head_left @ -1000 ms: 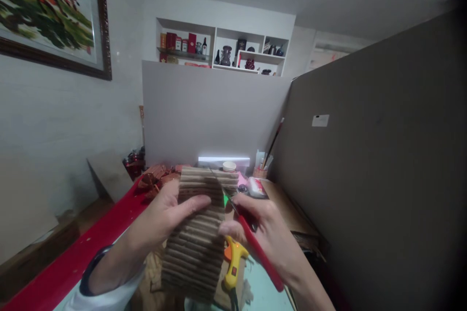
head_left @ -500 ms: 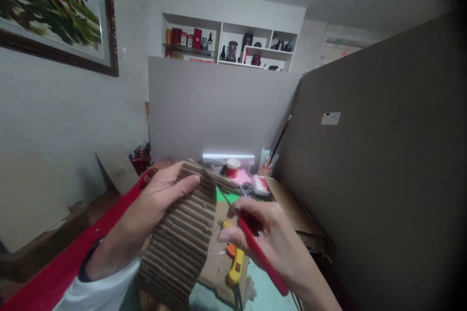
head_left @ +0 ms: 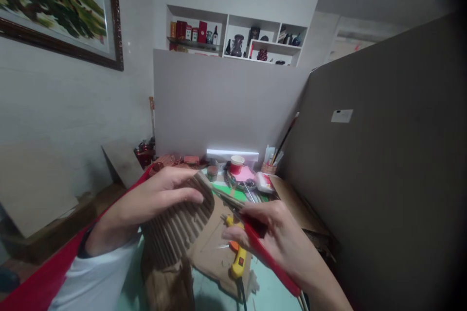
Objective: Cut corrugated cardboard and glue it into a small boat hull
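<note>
My left hand [head_left: 164, 199] pinches a curved piece of corrugated cardboard [head_left: 178, 233], ribbed side up, with the thumb on top and the fingers behind. Red-handled scissors [head_left: 272, 260] are gripped in my right hand [head_left: 282, 235]. Their blades point up and left, at the cardboard's upper right edge, where a narrow strip of it lies along them. That strip partly hides the blades, so whether they are parted is unclear. Below the scissors, a yellow tool [head_left: 239, 262] with a red switch and a black cord rests on a flat cardboard sheet [head_left: 206, 257].
Behind the hands stand a red and white paper cup [head_left: 237, 164], a pink sheet [head_left: 246, 173], a white packet [head_left: 264, 182] and a pot of brushes [head_left: 270, 167]. A grey panel [head_left: 226, 102] closes off the back, and another [head_left: 386, 180] rises at the right.
The cardboard has tipped lower and flatter in my left hand, and its top edge has dropped. The narrow strip now lies along the blades. My right hand has shifted slightly right and down.
</note>
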A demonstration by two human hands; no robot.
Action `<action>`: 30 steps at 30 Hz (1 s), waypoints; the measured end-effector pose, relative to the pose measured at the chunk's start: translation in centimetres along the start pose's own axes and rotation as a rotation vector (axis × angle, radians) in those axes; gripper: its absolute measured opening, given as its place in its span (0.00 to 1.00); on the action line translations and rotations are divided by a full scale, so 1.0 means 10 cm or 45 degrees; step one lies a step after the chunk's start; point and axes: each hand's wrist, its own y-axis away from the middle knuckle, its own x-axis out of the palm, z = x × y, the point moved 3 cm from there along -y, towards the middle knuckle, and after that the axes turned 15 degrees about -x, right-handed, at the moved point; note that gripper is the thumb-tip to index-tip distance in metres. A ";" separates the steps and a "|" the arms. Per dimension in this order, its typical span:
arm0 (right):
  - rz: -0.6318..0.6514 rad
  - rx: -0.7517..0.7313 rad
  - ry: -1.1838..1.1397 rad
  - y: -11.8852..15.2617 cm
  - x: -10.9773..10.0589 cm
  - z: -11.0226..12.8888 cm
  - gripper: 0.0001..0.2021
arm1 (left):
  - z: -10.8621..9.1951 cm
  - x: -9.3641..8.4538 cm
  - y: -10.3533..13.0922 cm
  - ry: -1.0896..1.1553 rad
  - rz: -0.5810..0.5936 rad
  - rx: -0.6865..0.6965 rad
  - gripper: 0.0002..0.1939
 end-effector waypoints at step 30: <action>-0.314 0.271 -0.239 -0.11 0.01 -0.33 0.23 | -0.04 0.28 0.07 -0.044 -0.857 0.075 0.18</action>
